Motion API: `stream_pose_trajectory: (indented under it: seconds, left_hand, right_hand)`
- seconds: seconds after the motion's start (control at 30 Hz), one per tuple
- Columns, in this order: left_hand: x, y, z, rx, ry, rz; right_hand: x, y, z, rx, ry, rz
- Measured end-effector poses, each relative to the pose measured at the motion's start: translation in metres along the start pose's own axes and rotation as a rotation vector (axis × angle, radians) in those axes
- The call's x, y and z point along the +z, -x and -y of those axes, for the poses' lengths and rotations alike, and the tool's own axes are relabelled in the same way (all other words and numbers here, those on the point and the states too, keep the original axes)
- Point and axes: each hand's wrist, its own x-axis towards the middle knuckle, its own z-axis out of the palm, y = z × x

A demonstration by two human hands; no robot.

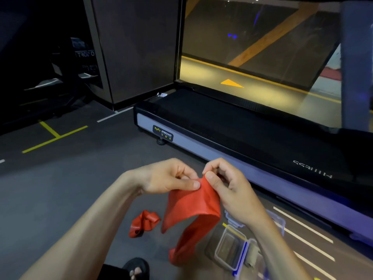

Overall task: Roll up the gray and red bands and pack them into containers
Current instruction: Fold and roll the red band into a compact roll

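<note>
A wide red band [193, 207] hangs in the air above the floor, its lower end trailing down toward my foot. My left hand [167, 176] pinches its top edge between thumb and fingers. My right hand [224, 184] pinches the same edge just to the right. A second red band [144, 223] lies crumpled on the floor to the left. A clear plastic container [230, 249] with blue clips sits open on the floor at lower right, beside what looks like a rolled gray band [253, 256]. Another clear container [279, 221] is partly hidden behind my right forearm.
A black and silver treadmill [232, 138] runs diagonally across the floor just beyond my hands. Dark gym flooring with yellow and white lines surrounds it. My sandalled foot [137, 268] shows at the bottom edge. A glass wall stands behind the treadmill.
</note>
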Motion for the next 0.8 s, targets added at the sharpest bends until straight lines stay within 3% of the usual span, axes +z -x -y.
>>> stream_pose_trajectory:
  seconds: [0.3,0.6,0.8]
  left_hand:
    - [-0.004,0.016,0.016,-0.003,-0.208,-0.064]
    - [-0.003,0.009,0.015,0.020,-0.136,-0.117]
    - [0.001,0.010,0.012,-0.004,-0.027,-0.070]
  right_hand:
    - [-0.003,-0.007,-0.011,0.031,-0.165,-0.081]
    - [-0.013,-0.010,-0.024,0.078,-0.142,-0.145]
    - [-0.024,-0.004,-0.027,0.106,-0.134,-0.121]
